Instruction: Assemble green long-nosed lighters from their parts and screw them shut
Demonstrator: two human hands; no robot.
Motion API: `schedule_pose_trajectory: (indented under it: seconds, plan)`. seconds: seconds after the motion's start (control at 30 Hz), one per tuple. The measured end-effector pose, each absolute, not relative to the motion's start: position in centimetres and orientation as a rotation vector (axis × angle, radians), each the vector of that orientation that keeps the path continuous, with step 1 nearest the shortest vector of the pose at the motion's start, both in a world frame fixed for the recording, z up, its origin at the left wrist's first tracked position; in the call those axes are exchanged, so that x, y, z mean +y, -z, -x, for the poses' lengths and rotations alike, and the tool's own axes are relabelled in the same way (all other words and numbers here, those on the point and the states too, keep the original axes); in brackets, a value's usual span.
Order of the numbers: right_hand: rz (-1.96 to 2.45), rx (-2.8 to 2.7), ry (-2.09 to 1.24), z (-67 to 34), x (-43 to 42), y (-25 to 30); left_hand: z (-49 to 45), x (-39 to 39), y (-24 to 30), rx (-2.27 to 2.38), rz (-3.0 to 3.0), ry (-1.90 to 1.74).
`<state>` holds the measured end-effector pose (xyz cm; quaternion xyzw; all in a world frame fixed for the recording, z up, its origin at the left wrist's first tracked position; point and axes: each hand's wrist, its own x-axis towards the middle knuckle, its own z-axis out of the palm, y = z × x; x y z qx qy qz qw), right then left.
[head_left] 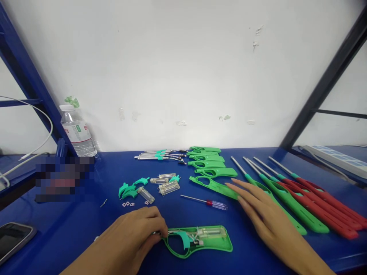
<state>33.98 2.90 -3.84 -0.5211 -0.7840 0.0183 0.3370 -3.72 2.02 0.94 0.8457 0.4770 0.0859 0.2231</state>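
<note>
My left hand (143,233) pinches the nose end of a green lighter half-shell (212,244), which lies on the blue table with its inside facing up. Fitted in that shell are a clear fuel tank (213,232), a teal trigger (185,240) and thin wires. The tip of the shell is hidden behind my fingers. My right hand (265,214) has its fingers stretched out, with the fingertips at the rear end of another green half-shell (210,185). Between the two hands lies a screwdriver (216,204) with a clear and red handle.
Several green half-shells (205,164) and metal lighter tubes (151,157) lie at the back. Loose triggers (129,193) and fuel tanks (169,187) are left of centre. Red lighters (321,204) and green lighters (289,208) lie right. A bottle (78,133) and phone (14,240) are left.
</note>
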Motion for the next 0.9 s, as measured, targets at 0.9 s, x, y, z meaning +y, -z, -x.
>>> schedule_pose_trajectory:
  seconds: [0.9]
  plan:
    - [1.595,-1.505,0.342,-35.2,2.4,3.6,3.6,1.1,-1.5,1.360,-2.562,-0.657]
